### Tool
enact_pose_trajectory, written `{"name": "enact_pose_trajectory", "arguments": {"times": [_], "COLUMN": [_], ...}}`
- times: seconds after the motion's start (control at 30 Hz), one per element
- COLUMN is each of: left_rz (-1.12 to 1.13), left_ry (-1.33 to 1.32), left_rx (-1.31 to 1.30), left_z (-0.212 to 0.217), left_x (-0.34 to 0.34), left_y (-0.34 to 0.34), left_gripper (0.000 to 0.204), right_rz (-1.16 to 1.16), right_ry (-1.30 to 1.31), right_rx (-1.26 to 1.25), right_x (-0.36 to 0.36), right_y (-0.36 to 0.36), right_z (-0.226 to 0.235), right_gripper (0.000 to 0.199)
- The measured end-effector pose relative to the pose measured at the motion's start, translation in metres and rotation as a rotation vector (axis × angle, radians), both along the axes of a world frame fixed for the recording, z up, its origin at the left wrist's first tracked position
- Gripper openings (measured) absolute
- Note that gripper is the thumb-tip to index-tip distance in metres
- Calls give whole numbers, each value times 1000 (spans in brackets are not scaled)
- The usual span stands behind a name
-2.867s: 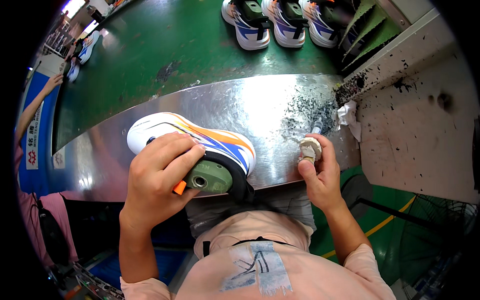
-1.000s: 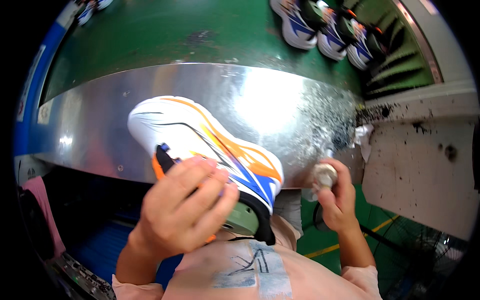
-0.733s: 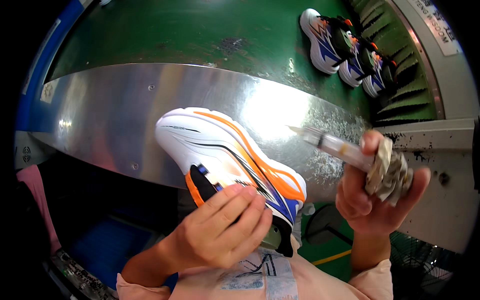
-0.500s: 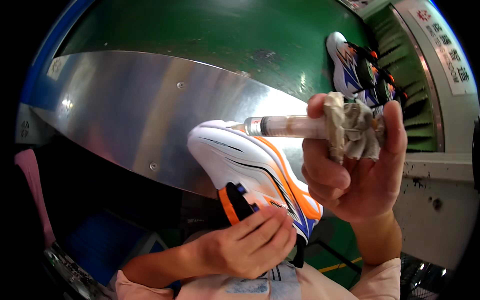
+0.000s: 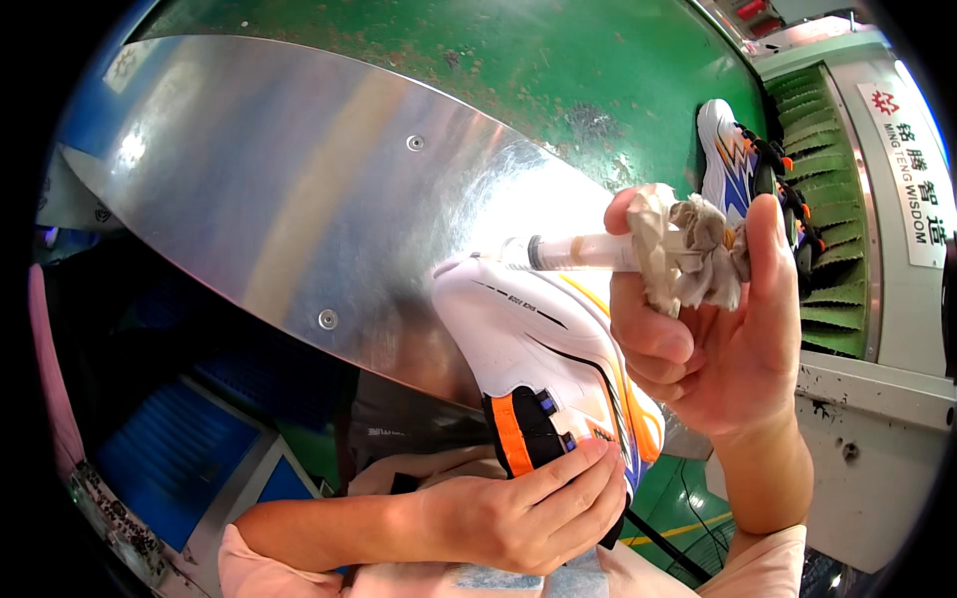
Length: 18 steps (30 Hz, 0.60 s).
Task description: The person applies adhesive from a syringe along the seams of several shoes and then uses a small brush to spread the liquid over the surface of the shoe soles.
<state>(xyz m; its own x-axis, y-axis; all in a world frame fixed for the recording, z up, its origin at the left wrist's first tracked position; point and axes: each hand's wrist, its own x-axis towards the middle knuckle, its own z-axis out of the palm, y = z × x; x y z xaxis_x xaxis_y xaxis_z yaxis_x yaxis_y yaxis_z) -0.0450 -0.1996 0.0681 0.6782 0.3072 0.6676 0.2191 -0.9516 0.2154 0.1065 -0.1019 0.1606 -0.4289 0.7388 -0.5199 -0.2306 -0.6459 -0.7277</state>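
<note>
A white running shoe (image 5: 518, 329) with orange, black and purple markings lies on its side, its toe over the metal plate (image 5: 229, 189). My left hand (image 5: 533, 513) holds it near the heel, fingers closed at the collar. In my right hand (image 5: 733, 369) is a clear syringe (image 5: 588, 252), held level with the thumb behind its plunger end and fingers around the flange. Crumpled pale wrapping (image 5: 688, 249) covers that end. The syringe's thin tip points left at the seam between sole and upper near the toe; glare hides whether it touches.
Beyond the plate runs a green surface (image 5: 469, 50). Other white and purple shoes (image 5: 733, 164) with dark laces stand at the right, beside a machine opening with green strip flaps (image 5: 822, 199). A blue panel (image 5: 174, 463) sits low at the left.
The view has shifted and brightened. The shoe and my left hand appear farther right in the picture, while my right hand stays nearly in place, so the syringe overlaps the toe edge differently.
</note>
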Motion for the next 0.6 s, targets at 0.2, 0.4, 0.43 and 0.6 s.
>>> {"name": "enact_pose_trajectory", "arguments": {"times": [0.2,0.4,0.43,0.6], "left_rz": [14,-9,-14,22], "left_ry": [1,-8,-13,5], "left_rx": [9,-23,-33,-49], "left_z": [1,1,2,10], "left_x": [-1,0,0,5], "left_y": [0,1,1,3], "left_gripper": [17,15,15,14], "right_rz": [98,-76,-82,-147], "right_ry": [-49,-7,48,-99], "right_rx": [175,166,183,192], "right_x": [9,23,33,54], "right_y": [-12,-39,-44,-72], "right_z": [0,-1,-5,-3], "right_gripper": [75,77,82,92]}}
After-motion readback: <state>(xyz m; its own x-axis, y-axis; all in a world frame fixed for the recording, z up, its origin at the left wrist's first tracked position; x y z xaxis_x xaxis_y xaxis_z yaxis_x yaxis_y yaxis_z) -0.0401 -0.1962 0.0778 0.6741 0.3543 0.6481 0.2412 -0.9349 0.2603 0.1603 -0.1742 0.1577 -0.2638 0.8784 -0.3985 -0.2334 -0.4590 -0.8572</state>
